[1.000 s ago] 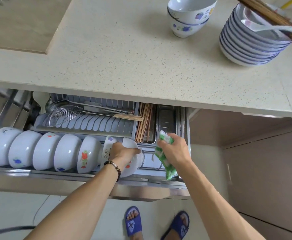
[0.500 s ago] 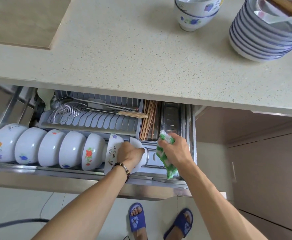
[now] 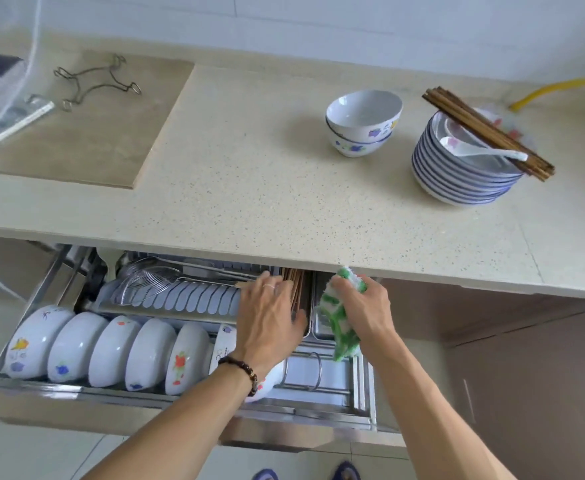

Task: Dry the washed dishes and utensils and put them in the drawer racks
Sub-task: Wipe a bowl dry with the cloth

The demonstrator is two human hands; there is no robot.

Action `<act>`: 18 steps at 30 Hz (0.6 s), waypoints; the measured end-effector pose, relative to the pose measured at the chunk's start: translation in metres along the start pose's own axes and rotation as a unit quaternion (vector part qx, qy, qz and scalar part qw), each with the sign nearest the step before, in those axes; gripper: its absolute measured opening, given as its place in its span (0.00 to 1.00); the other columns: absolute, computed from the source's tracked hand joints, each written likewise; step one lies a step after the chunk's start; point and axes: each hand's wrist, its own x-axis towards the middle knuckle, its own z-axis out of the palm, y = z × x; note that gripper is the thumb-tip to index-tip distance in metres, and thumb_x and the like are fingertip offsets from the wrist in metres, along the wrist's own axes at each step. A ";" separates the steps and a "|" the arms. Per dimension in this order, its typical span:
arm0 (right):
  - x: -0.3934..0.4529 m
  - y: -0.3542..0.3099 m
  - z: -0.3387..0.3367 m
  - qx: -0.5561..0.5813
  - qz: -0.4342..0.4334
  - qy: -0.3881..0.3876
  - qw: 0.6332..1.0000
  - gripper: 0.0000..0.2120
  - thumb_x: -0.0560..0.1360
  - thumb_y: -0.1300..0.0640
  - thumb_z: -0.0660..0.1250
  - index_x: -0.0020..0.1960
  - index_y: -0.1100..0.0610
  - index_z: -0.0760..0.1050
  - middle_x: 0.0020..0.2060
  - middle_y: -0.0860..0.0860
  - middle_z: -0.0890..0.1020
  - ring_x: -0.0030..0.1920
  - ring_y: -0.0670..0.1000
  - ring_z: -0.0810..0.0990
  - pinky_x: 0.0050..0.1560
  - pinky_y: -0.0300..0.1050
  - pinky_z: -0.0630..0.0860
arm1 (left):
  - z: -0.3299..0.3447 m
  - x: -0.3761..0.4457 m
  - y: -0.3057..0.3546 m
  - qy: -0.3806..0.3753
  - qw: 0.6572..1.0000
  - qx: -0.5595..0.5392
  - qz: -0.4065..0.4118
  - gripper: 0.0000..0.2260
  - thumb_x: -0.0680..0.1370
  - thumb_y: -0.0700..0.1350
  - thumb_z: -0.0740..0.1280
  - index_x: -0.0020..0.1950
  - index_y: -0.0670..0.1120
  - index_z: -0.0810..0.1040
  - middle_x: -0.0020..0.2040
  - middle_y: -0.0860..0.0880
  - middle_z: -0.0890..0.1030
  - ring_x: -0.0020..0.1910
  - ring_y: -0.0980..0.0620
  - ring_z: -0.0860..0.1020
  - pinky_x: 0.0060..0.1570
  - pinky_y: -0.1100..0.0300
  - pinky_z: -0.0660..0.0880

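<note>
The pulled-out drawer rack (image 3: 322,393) holds a row of several white flowered bowls (image 3: 111,351) standing on edge. My left hand (image 3: 267,320) hovers above the rack with straight fingers and holds nothing; the last racked bowl (image 3: 267,384) shows under its wrist. My right hand (image 3: 364,306) grips a green and white cloth (image 3: 339,317) over the drawer's right end. On the counter stand two stacked bowls (image 3: 362,123) and a stack of blue-rimmed plates (image 3: 457,174) with a white spoon (image 3: 481,150) and brown chopsticks (image 3: 485,133) on top.
A wire skimmer (image 3: 145,282) and other utensils lie in the drawer's back tray, with chopsticks (image 3: 296,284) in a narrow bin beside them. A wire trivet (image 3: 93,81) rests on a tile slab at the counter's left. A yellow hose (image 3: 558,88) runs at far right.
My left hand has let go of the bowl it set in the rack and lifted up and back with fingers spread. The view has tilted up to show more of the counter.
</note>
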 end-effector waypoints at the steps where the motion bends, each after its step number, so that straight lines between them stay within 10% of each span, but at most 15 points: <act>1: 0.003 -0.011 -0.007 0.002 -0.004 0.008 1.000 0.12 0.75 0.49 0.69 0.47 0.59 0.78 0.38 0.58 0.85 0.36 0.57 0.84 0.43 0.57 0.82 | -0.008 0.006 0.004 0.008 1.000 0.016 0.010 0.24 0.80 0.56 0.63 0.73 0.46 0.70 0.74 0.44 0.71 0.76 0.44 0.64 0.77 0.44 0.57; 9: 0.076 -0.101 -0.060 0.040 -0.031 0.067 0.996 0.17 0.72 0.42 0.74 0.49 0.54 0.77 0.42 0.56 0.84 0.42 0.57 0.85 0.48 0.56 0.83 | -0.071 0.087 0.050 0.079 0.996 0.006 0.038 0.26 0.82 0.58 0.59 0.76 0.46 0.67 0.77 0.44 0.67 0.79 0.45 0.60 0.79 0.43 0.48; 18: 0.198 -0.169 -0.079 0.012 -0.046 0.100 0.994 0.31 0.71 0.31 0.68 0.59 0.57 0.77 0.51 0.56 0.82 0.55 0.60 0.80 0.57 0.51 0.76 | -0.105 0.219 0.089 0.082 0.994 -0.060 0.028 0.32 0.79 0.56 0.66 0.78 0.44 0.61 0.72 0.41 0.71 0.68 0.42 0.72 0.65 0.53 0.68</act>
